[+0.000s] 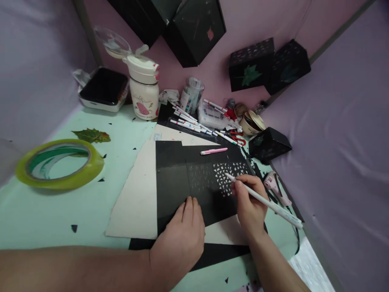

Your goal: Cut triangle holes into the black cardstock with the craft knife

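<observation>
My right hand (251, 198) is closed around a slim white pen (270, 205). Its tip meets the black card sheet (173, 182) among several small triangular cut-outs (223, 174) that show white. Whether the tip is a nib or a blade is too small to tell. My left hand (182, 231) lies flat on the lower edge of the same sheet, fingers stretched out and holding nothing. Between the hands and a fold line, faint drawn outlines (200, 176) cover part of the card. A pink pen-like tool (214, 151) rests across the sheet's upper part.
Under the card lies white board (133, 211). A yellow tape roll (60, 164) and a leaf (92, 135) are at left. Behind stand a white bottle (144, 91), markers (190, 121) and red-handled scissors (238, 138). A glue gun (276, 188) and a black box (269, 145) sit right.
</observation>
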A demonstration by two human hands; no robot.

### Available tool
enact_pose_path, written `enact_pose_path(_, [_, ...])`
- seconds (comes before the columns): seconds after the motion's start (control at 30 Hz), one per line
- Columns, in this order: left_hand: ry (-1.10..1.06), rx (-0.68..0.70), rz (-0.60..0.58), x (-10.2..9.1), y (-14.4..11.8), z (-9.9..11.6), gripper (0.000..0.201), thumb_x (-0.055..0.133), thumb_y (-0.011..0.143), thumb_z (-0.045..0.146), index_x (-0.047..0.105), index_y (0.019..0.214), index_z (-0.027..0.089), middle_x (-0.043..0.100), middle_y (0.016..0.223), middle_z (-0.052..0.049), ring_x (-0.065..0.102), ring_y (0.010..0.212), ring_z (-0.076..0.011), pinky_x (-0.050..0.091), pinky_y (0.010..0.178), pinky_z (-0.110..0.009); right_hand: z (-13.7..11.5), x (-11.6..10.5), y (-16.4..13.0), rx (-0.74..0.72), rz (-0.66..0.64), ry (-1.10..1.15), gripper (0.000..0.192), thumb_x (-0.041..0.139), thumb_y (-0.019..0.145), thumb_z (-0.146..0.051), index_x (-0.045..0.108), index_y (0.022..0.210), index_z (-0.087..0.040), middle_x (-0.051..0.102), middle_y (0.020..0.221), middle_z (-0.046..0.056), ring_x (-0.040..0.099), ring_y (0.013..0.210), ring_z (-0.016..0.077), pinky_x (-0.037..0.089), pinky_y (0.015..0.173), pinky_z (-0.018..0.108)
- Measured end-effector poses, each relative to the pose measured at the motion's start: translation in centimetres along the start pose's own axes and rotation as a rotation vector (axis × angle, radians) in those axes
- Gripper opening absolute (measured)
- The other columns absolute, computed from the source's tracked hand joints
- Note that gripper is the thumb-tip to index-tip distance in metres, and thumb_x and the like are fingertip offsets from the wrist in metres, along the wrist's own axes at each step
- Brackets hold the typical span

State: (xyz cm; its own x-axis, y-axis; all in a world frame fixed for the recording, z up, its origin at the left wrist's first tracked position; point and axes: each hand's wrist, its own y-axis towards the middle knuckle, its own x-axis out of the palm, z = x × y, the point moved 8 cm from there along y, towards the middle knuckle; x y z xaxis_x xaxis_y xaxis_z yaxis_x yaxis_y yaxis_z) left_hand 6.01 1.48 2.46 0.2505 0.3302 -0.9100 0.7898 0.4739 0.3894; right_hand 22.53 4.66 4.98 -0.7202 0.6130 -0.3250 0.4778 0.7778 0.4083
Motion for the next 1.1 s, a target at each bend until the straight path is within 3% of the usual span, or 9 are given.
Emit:
enact_pose_path(0.23, [-0.045,-0.028,-0.139,1.1,-0.1,-0.1,0.055,0.069,0.082,0.044,0.069,0.114,0.000,0.063,0.119,-0.029,0.064,0.109,-0.0377,0.055,0.086,-0.042,1.7,-1.5,-1.3,0.149,0.079,0.150,0.013,0.067,0.084,-0.031,0.060,0.090,-0.022,0.059,0.072,-0.002,0.055,0.058,0.0119,0.046,0.052,0.024])
enact_pose_path(0.4, [-0.063,-0.041,-0.171,1.3,-0.2,0.0,0.075,0.071,0.074,0.059,0.067,0.115,-0.003,0.060,0.122,-0.031,0.061,0.113,-0.0407,0.055,0.089,-0.043,1.5,0.3,-2.3,0.219,-0.005,0.223,0.016,0.063,0.087,-0.031,0.055,0.076,-0.022,0.055,0.060,-0.005,0.049,0.051,0.0102,0.040,0.047,0.021])
enact_pose_path(0.57, [-0.073,-0.032,-0.211,1.5,-0.1,0.2,0.082,0.067,0.075,0.064,0.064,0.118,-0.006,0.058,0.123,-0.033,0.060,0.114,-0.0415,0.054,0.091,-0.045,0.4,3.5,-2.3,0.192,-0.209,0.066,0.012,0.060,0.085,-0.023,0.056,0.074,-0.021,0.054,0.060,-0.005,0.049,0.054,0.0112,0.039,0.051,0.023])
enact_pose_path(0.7, [-0.078,-0.036,-0.205,1.4,0.0,0.2,0.082,0.067,0.075,0.063,0.064,0.117,-0.007,0.058,0.122,-0.033,0.060,0.113,-0.0423,0.054,0.091,-0.046,-0.2,5.8,-1.8,0.069,-0.325,-0.018,0.015,0.059,0.079,-0.015,0.051,0.068,-0.021,0.055,0.066,-0.004,0.052,0.063,0.0131,0.042,0.061,0.026])
enact_pose_path(0.8, [-0.067,-0.048,-0.164,1.3,0.1,0.2,0.075,0.071,0.074,0.058,0.067,0.115,-0.005,0.061,0.120,-0.032,0.062,0.111,-0.0413,0.055,0.089,-0.045,0.2,6.8,-1.9,0.026,-0.343,-0.002,0.021,0.057,0.080,-0.014,0.045,0.064,-0.022,0.053,0.063,-0.004,0.051,0.060,0.0133,0.042,0.061,0.027])
enact_pose_path(0.93, [-0.050,-0.094,-0.052,0.6,0.0,0.1,0.057,0.073,0.075,0.042,0.070,0.109,-0.003,0.065,0.115,-0.029,0.065,0.106,-0.0393,0.056,0.086,-0.044,1.0,7.4,-2.4,-0.017,-0.361,0.032,0.024,0.056,0.083,-0.015,0.042,0.065,-0.023,0.051,0.062,-0.004,0.050,0.058,0.0133,0.041,0.058,0.028])
enact_pose_path(1.1, [-0.064,-0.125,-0.036,0.2,0.1,-0.1,0.050,0.071,0.074,0.036,0.071,0.107,-0.002,0.065,0.115,-0.028,0.066,0.105,-0.0385,0.056,0.086,-0.043,1.2,7.5,-2.8,-0.023,-0.392,0.030,0.024,0.056,0.084,-0.014,0.042,0.066,-0.023,0.051,0.063,-0.004,0.050,0.059,0.0130,0.041,0.058,0.027])
